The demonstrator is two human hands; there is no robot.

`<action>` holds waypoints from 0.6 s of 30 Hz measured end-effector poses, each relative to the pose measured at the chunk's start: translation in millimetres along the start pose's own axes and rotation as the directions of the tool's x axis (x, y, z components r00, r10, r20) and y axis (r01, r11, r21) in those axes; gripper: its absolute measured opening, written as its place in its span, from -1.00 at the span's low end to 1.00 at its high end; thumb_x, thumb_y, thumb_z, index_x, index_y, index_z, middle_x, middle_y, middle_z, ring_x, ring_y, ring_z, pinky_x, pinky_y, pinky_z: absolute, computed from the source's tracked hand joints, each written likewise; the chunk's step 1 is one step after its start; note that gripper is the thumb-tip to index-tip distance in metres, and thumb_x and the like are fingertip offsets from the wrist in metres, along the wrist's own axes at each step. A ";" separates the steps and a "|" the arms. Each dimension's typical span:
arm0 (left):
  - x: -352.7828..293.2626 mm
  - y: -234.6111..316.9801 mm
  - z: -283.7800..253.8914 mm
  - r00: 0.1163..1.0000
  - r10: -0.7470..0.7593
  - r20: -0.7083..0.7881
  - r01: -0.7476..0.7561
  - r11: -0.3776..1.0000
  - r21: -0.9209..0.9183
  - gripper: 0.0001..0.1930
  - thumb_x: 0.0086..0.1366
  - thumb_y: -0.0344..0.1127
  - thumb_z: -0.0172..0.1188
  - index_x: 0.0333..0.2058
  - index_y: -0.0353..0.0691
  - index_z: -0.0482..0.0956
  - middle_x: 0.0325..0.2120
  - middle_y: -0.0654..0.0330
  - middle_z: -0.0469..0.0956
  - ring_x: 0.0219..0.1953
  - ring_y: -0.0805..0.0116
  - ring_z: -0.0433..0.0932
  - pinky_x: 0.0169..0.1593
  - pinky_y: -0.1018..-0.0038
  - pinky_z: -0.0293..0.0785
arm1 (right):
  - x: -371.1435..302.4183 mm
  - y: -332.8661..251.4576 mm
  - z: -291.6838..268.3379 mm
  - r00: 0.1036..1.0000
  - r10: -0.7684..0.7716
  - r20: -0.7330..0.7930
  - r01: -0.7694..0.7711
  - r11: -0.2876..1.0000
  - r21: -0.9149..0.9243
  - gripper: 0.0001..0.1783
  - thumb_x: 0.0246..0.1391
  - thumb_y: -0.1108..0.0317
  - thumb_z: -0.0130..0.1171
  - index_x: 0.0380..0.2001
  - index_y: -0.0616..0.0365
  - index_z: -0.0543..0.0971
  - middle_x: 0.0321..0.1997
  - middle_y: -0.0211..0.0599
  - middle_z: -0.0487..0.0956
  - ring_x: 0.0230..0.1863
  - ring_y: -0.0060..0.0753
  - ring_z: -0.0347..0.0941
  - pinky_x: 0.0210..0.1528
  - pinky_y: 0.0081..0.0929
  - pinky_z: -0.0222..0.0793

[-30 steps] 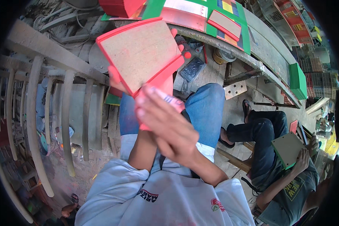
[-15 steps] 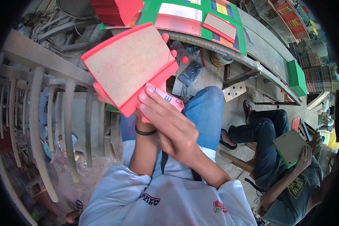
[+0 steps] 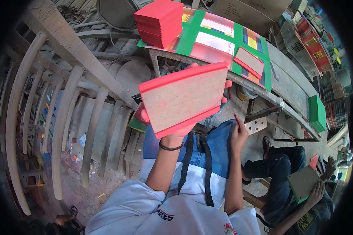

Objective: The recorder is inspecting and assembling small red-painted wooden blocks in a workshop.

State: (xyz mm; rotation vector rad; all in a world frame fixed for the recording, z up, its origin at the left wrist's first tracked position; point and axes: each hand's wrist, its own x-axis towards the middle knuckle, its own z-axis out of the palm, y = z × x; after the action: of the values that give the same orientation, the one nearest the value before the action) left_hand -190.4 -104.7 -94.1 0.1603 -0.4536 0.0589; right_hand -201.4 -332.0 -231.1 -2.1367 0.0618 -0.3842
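Note:
A flat rectangular board (image 3: 184, 100) with a bare tan face and red edges is held up before me. My left hand (image 3: 179, 131) supports it from beneath, its red-stained fingertips wrapped round the sides; most of the palm is hidden behind the board. A black band circles that wrist. Apart from the board, my right hand (image 3: 239, 135) is beside my right thigh, with a finger and the thumb spread and nothing visible in it.
On the bench stand a stack of red boards (image 3: 161, 25), a similar red-edged board (image 3: 249, 63) and green pieces (image 3: 317, 113) at its right end. A wooden slatted frame (image 3: 66, 129) fills the left. At lower right, a co-worker holds a green-edged board (image 3: 305, 182).
My right hand has left the board's edge and dropped to the right; the pinkish printed scrap it held is out of sight. The board has turned more level, and the view has shifted.

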 end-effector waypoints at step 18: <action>12.1 18.9 3.0 0.996 -0.018 -0.083 0.031 0.987 0.157 0.03 0.01 0.45 0.08 0.30 -0.13 0.05 0.27 -0.16 0.08 0.23 -0.33 0.16 0.19 -0.22 0.16 | 7.4 44.2 7.4 0.985 0.109 -0.132 -0.102 0.993 0.061 -0.67 0.13 0.56 -0.04 -0.04 0.23 0.56 -0.13 -0.04 0.62 -0.12 -0.26 0.56 -0.03 -0.41 0.38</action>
State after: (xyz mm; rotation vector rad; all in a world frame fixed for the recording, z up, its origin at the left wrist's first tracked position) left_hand -182.6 -86.3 -83.4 0.3181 -0.3652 0.0768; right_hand -187.6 -352.4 -269.3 -2.0423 0.2387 -0.4621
